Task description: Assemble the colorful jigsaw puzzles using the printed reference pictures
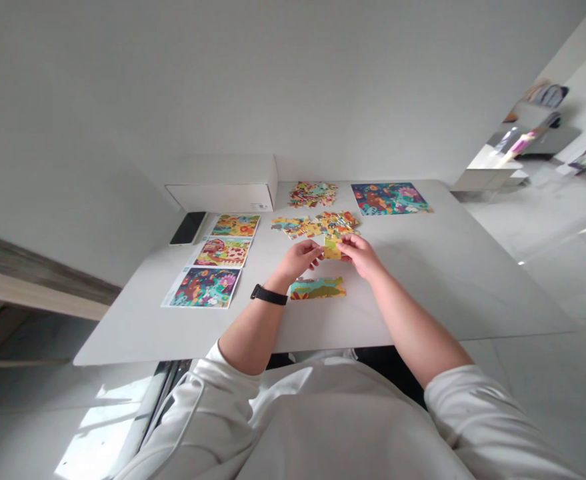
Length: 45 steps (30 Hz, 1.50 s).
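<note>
Closest in, a white sweatshirt [343, 427] is filling the foreground, its sleeves leaving both forearms bare as they are reaching over a white table [447, 280]. A black wristband [269, 295] is circling the left wrist. Just beyond it, a joined jigsaw strip [317, 288] in teal, green and yellow is lying flat, near the table's front edge. To its left, a printed sheet with a dark night scene [206, 288] is lying nearest in a column of three.

Past the strip, the left hand [300, 259] and right hand [360, 255] are holding a yellow-green jigsaw piece [331, 249] between them, pinching it at opposite sides with their fingertips; whether it is one piece or several joined, I cannot tell. A red-barn sheet [222, 252] is lying off to the left, and a lion sheet [235, 225] is sitting beyond that.

Just behind the hands, a heap of mostly yellow jigsaw pieces [335, 225] is spreading across the table. A black smartphone [188, 228] is resting beside the lion sheet. Farther back, a white box [223, 196], a heap of reddish jigsaw pieces [313, 194] and a joined dark-blue jigsaw [391, 199] are lining the wall [323, 87].
</note>
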Motion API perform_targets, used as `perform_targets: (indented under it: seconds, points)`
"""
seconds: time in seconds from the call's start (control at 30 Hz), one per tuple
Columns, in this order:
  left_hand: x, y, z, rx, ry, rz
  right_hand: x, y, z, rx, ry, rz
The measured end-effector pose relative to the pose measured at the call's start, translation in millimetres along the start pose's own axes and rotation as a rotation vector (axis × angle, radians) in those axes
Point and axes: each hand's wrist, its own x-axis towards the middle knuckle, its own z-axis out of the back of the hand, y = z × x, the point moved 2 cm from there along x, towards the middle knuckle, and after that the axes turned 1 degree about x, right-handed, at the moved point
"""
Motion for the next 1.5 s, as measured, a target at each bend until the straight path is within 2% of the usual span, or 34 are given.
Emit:
perform_targets:
  seconds: [0.2,0.37,0.53,0.67,0.77,0.93,1.17,1.5]
  points:
    - [-4,-3,-5.7,-0.009,0.098,-0.003,-5,15,12,-0.150,0.075,0.080]
    - [-11,-6,-10.3,0.165,0.247,-0.028,-27,29,33,-0.281,0.152,0.101]
    - [-18,-13,-14.2,0.350,0.284,-0.091,-53,24,53,-0.288,0.177,-0.034]
    - [-22,-12,-17.9,0.532,0.295,-0.063,-60,13,60,-0.310,0.193,-0.125]
    - [-22,-7,-23.5,0.665,0.322,-0.068,-60,7,62,-0.305,0.188,-0.173]
    - [-19,0,-33.3,0.817,0.279,-0.136,-56,0,59,-0.326,0.205,-0.262]
    - [-21,-1,-41.8,0.942,0.226,-0.107,-52,1,53,-0.656,0.170,-0.378]
    - [-24,-3,-45.7,1.038,0.219,-0.083,-54,12,43,-1.013,0.227,-0.316]
